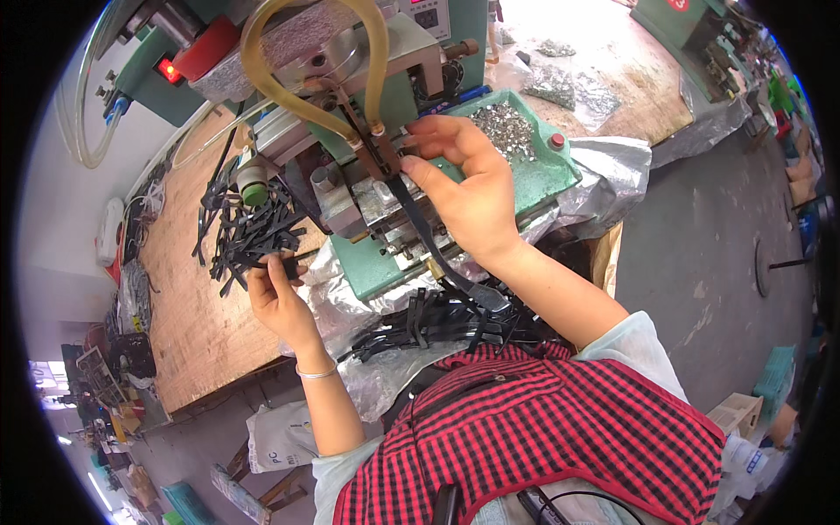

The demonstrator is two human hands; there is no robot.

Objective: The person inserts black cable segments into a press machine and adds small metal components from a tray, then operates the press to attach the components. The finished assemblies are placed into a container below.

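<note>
A long black strap (pixel 420 219) runs from under the head of a green bench press (pixel 372 157) down toward my lap and ends in a wider dark tip. My right hand (pixel 477 188) is at the press head beside the strap's upper end, with thumb and fingers curled in. Whatever lies between those fingertips is hidden. To the left, my left hand (pixel 282 297) pinches a short black strip (pixel 295 265) at the near edge of a loose pile of black strips (pixel 258 227) on the wooden table.
A green tray (pixel 547 179) of small metal bits stands right of the press. More black straps (pixel 420 324) lie on plastic sheeting near my apron. A yellowish hose (pixel 378 52) loops over the press head. Another machine (pixel 682 35) stands at the back right.
</note>
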